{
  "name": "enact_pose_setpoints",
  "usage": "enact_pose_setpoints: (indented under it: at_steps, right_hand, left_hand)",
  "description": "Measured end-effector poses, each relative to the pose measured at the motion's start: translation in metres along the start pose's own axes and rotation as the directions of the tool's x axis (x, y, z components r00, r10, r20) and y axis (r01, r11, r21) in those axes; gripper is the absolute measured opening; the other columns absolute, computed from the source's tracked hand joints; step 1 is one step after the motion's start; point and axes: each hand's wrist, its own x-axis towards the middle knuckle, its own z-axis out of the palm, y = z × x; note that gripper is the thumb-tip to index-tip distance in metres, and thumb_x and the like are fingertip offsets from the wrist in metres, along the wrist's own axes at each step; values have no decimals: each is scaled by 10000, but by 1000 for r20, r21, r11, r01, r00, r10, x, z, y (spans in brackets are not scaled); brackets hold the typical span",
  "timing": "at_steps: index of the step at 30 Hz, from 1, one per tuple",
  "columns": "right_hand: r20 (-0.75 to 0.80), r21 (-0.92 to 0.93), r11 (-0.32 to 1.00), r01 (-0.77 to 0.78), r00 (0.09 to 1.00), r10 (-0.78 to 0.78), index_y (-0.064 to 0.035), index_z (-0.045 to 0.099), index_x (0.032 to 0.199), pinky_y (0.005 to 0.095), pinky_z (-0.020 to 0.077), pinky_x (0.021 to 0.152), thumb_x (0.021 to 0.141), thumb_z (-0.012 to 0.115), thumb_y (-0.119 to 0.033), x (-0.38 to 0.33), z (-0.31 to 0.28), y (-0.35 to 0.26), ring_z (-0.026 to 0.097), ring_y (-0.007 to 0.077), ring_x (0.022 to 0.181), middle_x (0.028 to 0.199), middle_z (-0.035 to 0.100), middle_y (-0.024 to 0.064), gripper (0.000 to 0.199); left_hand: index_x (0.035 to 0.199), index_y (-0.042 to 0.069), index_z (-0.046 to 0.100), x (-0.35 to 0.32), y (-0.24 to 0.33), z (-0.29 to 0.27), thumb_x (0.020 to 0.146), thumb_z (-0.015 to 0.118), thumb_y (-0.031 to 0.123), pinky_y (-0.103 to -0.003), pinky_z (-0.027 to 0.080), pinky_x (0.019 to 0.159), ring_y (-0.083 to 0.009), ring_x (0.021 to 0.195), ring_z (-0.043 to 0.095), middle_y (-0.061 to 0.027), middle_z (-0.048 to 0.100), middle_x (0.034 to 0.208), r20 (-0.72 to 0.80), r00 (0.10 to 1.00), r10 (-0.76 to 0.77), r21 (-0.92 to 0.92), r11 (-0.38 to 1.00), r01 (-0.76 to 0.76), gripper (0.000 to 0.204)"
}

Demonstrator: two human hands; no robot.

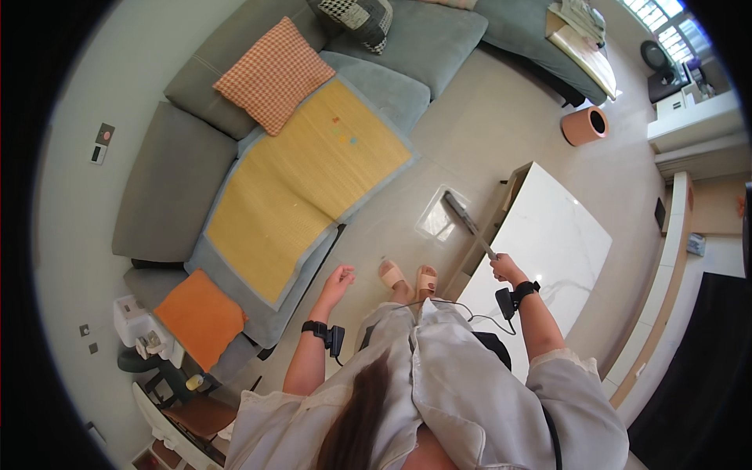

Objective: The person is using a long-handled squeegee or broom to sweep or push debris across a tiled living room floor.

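My right hand is closed round the end of a grey long-handled tool. The tool slants away over the floor beside the coffee table, and its far end is a wider, darker head. What kind of tool it is does not show clearly. My left hand hangs above the floor near the front of the sofa, its fingers loosely bent, with nothing visible in it. Each wrist wears a black strap with a small black device. A thin cable runs from the right one across my lap.
The coffee table with a white marble-look top stands at my right. A grey sofa with a yellow mat and cushions fills the left. Farther off sits a pink bin. A low cabinet runs along the right.
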Motion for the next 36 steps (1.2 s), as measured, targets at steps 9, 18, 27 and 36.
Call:
enact_pose_setpoints:
  at_steps: [9,18,27,36]
  right_hand:
    - [654,-660,6,751,579,-487,-128,488,414,333,334,376,438,539,-113,64,46,57,466,240,418,451,490,40,57]
    - [453,-481,813,329,887,-90,-51,530,489,284,405,384,620,503,-147,18,112,-27,546,195,465,462,507,146,164]
    - [892,-450,-243,859,446,-76,-124,491,472,321,371,472,521,558,-98,20,188,14,476,211,503,523,498,50,88]
    - [934,-66,-394,917,-82,-347,-61,469,450,363,361,427,483,543,-71,44,270,55,453,299,445,453,462,112,82]
  left_hand:
    - [953,29,462,-25,8,22,776,435,86,-245,403,684,-141,755,513,-64,512,789,-57,997,-54,24,998,55,188]
    - [954,26,462,-56,-13,49,782,446,106,-243,402,688,-137,764,509,-58,508,796,-145,989,-28,-46,999,21,191]
    - [986,54,448,-119,-46,63,782,406,87,-237,382,675,-127,780,499,-38,500,836,-263,961,-82,-123,991,51,210]
    - [984,33,441,-135,-72,35,794,405,71,-243,400,706,-134,795,497,-52,485,855,-235,971,-50,-120,993,22,197]
